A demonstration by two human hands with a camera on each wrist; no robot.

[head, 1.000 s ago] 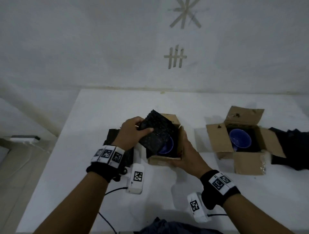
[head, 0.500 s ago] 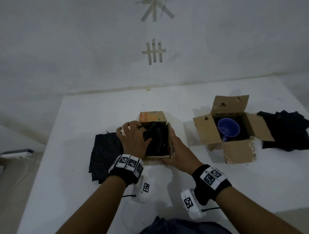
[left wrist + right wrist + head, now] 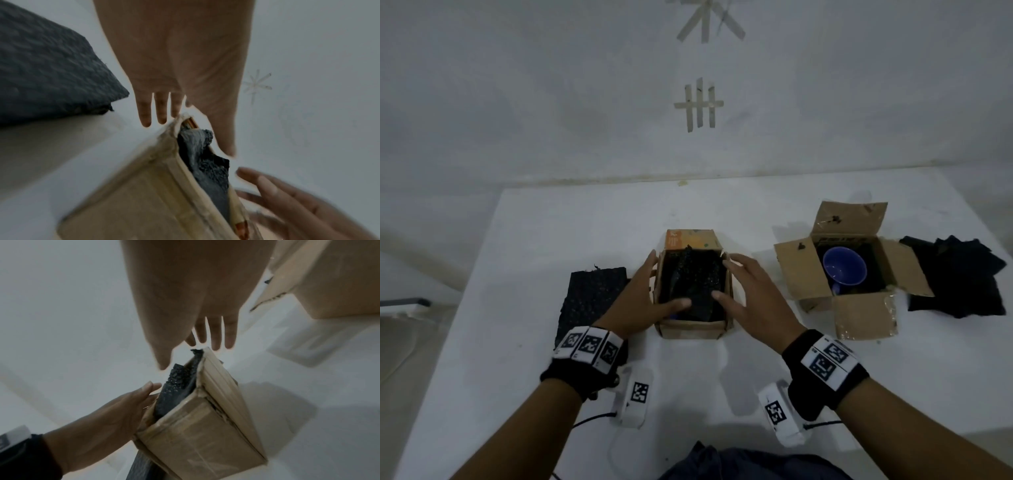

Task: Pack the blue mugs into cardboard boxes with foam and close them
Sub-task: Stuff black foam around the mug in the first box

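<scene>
A small cardboard box stands at the table's middle, its top open. Black foam fills its mouth and hides the mug inside. My left hand lies flat along the box's left wall, thumb resting on the foam. My right hand lies along the right wall, thumb also on the foam. In the wrist views the fingers of the left hand and the right hand are straight beside the box. A second box at the right stands open with a blue mug inside.
A flat black foam piece lies on the white table just left of my left hand. A pile of black foam sits right of the second box. The wall rises behind the table's far edge.
My left hand pushed the foam piece down into the middle box, covering the blue mug, then let go. Both hands now lie flat at the box's sides.
</scene>
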